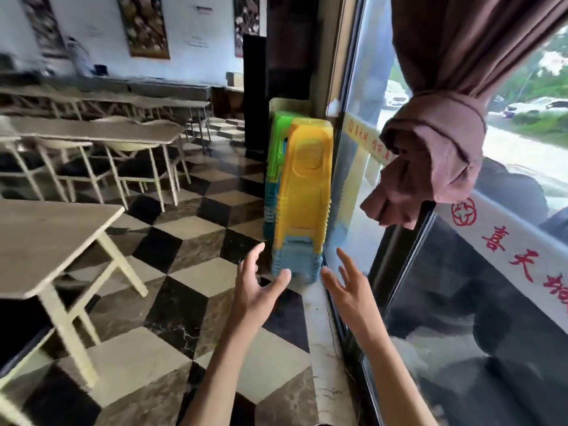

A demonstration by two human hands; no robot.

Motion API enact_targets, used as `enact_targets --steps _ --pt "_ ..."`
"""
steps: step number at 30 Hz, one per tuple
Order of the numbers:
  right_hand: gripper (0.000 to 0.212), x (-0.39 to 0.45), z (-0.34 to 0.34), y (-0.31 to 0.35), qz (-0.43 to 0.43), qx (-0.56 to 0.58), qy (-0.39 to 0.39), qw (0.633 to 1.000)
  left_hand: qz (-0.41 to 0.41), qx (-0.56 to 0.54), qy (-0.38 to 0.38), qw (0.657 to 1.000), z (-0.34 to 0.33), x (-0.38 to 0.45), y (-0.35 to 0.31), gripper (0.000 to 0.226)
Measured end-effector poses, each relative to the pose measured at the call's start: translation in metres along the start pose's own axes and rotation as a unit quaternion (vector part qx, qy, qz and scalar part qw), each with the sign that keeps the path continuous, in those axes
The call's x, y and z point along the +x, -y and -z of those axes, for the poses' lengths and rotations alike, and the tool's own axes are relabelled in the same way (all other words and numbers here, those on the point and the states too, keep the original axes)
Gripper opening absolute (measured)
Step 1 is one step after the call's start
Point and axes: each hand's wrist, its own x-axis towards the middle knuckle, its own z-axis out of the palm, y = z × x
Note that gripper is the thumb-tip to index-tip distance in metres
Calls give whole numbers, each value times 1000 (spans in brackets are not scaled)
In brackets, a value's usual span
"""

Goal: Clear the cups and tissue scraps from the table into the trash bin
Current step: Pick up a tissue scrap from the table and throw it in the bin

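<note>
Window banner [504, 238] reads, perhaps, "喜天"; hands empty.

Single head-worn wide-angle view (no second view to overlap). Camera looked forward and down from standing height toward stack of plastic stools [299, 195]. Stack stood mid-frame, close ahead. Left of stack: checkered floor [190, 216], table [46, 241] at near range. Right of stack: window glass [461, 287], tied curtain [436, 142] above. Edges of frame bent and blurred.

stacked plastic stools [302, 195], knotted curtain [436, 142], checkered floor [190, 229]
</note>
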Motion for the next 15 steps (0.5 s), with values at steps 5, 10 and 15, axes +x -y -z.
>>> enact_targets --steps 5,10,15 --pt "68 -26 -64 48 44 6 125 991 3 21 -121 992 85 -60 -13 75" --pt "67 -89 -156 97 95 36 260 960 29 30 -265 963 203 -150 -20 82" --pt "74 -205 -256 165 135 84 417 895 51 60 -427 901 319 -295 -32 81"
